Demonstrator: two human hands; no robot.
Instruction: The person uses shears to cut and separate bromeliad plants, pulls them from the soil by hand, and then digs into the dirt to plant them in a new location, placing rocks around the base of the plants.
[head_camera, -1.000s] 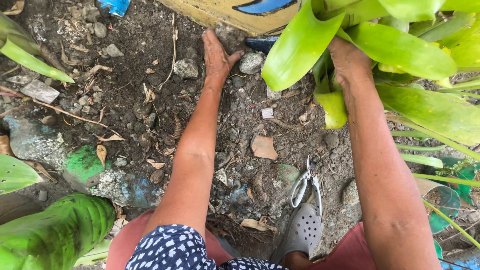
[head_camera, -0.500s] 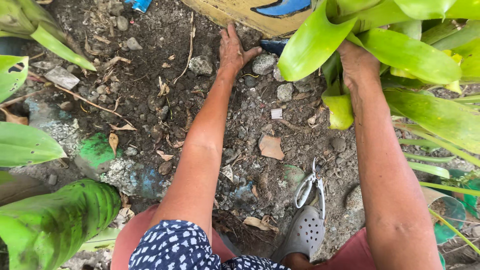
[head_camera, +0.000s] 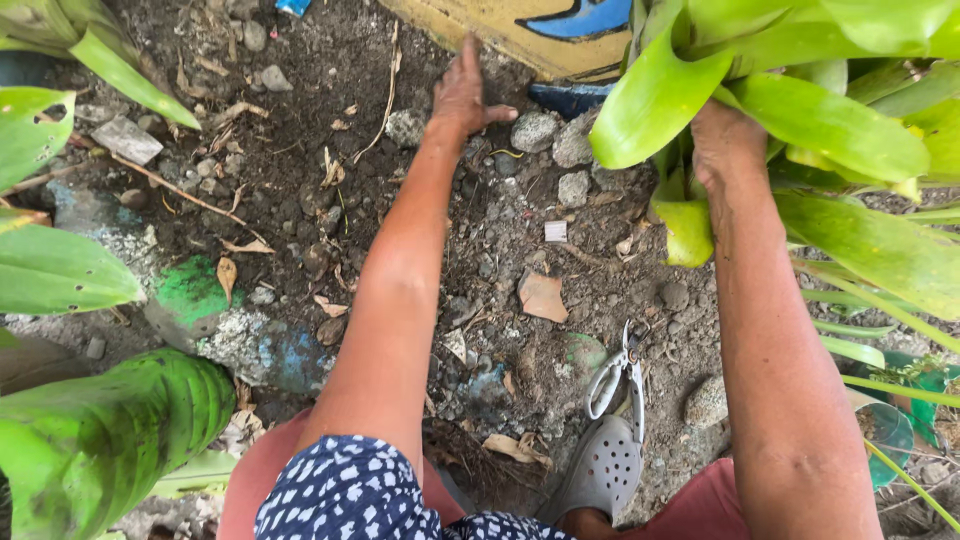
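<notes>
My left hand (head_camera: 463, 95) lies flat on dark soil near the base of a yellow and blue painted wall (head_camera: 520, 30), fingers spread, holding nothing, next to a grey stone (head_camera: 535, 130). My right hand (head_camera: 722, 140) reaches into the base of a broad-leaved green plant (head_camera: 790, 110); its fingers are hidden behind the leaves. White-handled pruning shears (head_camera: 620, 375) lie on the ground between my arms, beside my grey perforated clog (head_camera: 603, 465).
Loose stones, dry leaves and twigs litter the soil. A green-painted rock (head_camera: 195, 290) sits at left, with large green leaves (head_camera: 110, 430) at lower left. A cut plastic bottle (head_camera: 885, 425) lies at right under thin leaves.
My left hand has slid farther up toward the painted wall. The view has shifted slightly; my right hand stays in the plant.
</notes>
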